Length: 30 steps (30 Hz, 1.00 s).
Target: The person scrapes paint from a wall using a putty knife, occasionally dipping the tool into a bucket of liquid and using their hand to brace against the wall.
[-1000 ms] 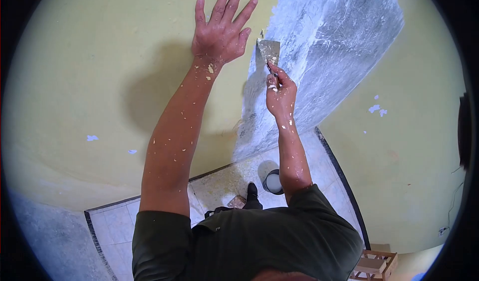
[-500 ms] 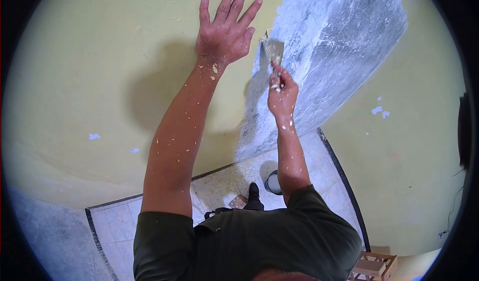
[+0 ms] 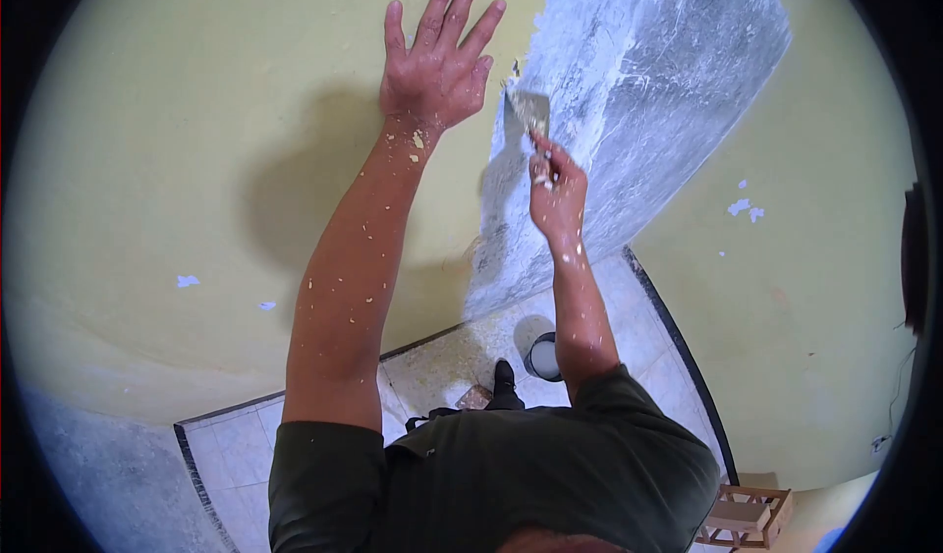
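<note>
My left hand (image 3: 432, 80) lies flat with spread fingers on the yellow-green painted wall (image 3: 226, 91), holding nothing. Paint flakes speckle both my forearms. To its right, my right hand (image 3: 558, 188) is closed around the handle of a scraper (image 3: 530, 111). The broad metal blade has flakes on it and points up at the ragged paint edge. Beyond that edge lies a bare grey-white patch of wall (image 3: 678, 91). A small loose bit of paint (image 3: 516, 66) sticks out just above the blade.
A bucket (image 3: 543, 357) with pale contents stands on the tiled floor, near my shoe (image 3: 504, 376) and scattered flakes. A wooden stool or rack (image 3: 747, 517) is at the lower right. Dark skirting (image 3: 678, 342) edges the floor, and a wire (image 3: 896, 396) hangs at the far right.
The scraper and my right hand have shifted slightly down along the paint edge. My left hand stays on the same part of the wall; the whole view has swayed a little.
</note>
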Available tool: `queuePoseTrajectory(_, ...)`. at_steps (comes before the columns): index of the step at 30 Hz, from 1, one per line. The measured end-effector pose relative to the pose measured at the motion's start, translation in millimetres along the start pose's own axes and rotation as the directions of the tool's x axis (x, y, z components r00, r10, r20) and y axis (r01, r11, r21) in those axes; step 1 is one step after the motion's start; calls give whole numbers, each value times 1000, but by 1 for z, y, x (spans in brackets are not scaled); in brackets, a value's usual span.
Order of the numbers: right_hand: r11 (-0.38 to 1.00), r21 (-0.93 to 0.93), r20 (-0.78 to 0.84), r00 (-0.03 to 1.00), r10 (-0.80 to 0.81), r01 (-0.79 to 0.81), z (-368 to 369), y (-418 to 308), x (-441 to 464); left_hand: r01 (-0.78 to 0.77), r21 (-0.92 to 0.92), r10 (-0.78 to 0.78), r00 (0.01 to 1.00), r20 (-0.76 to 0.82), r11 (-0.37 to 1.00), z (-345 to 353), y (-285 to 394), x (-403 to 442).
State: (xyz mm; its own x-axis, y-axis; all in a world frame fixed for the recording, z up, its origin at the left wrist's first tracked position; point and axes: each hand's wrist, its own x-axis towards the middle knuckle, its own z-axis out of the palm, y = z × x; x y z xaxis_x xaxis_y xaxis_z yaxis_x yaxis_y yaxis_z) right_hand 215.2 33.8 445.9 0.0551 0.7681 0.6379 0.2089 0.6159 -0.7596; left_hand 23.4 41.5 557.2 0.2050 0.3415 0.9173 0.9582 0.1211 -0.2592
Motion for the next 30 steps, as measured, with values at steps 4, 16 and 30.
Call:
queuePoseTrajectory(4, 984, -70, 25, 986, 165, -163, -1, -9, 2, 8, -65, -11, 999, -37, 998, 1, 0, -2)
queuePoseTrajectory(16, 987, 0, 12, 987, 162, -162, -2, -3, -8, 1, -5, -1, 1000, 20, 1000, -6, 5, -2)
queuePoseTrajectory(30, 993, -8, 40, 992, 118, -117, -2, -25, 4, 15, -13, -15, 1000, 16, 1000, -7, 2, 1)
